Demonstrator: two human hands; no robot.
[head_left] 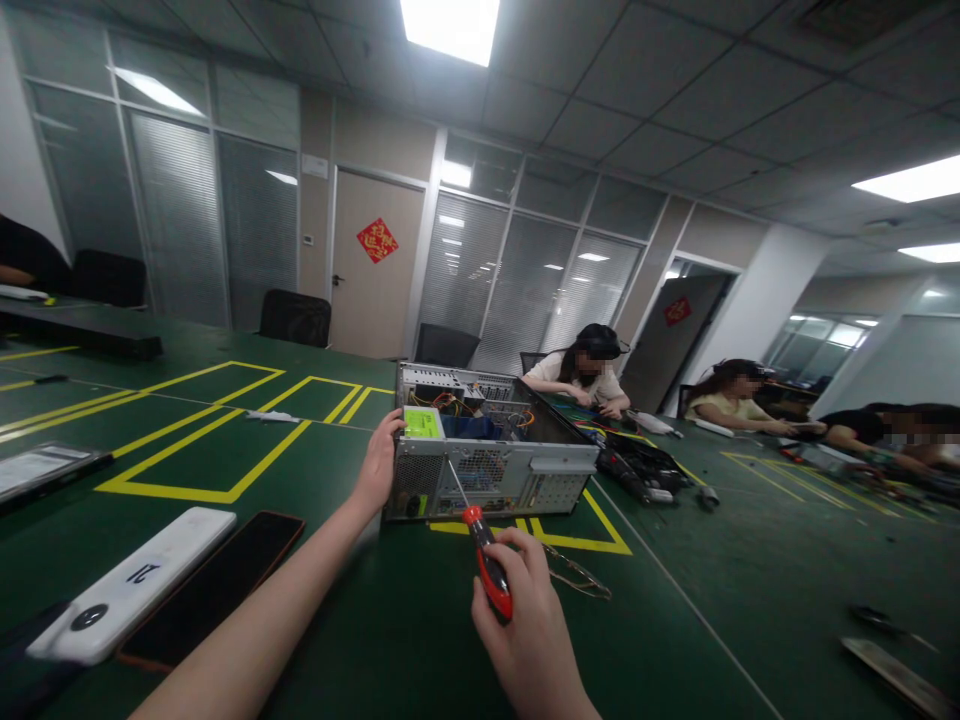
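Observation:
An opened computer case (551,480) lies on the green table with its back panel toward me. Inside it show cables, boards and a power supply with a bright green label (422,423). My left hand (379,470) grips the case's left side, fingers bent over the top edge by that label. In my right hand (525,610) is a screwdriver (489,565) with a red and black handle, its shaft slanting up and left. The tip meets or nearly meets the back panel beside the power supply; contact cannot be made out. A pair of glasses (581,575) lies near the right hand.
At left lie a white device (161,570) marked 21, a dark phone (217,585) and a hard drive (45,470). Yellow tape (232,495) marks the table. A black tool bag (645,465) lies right of the case. Co-workers (577,375) sit along the far side.

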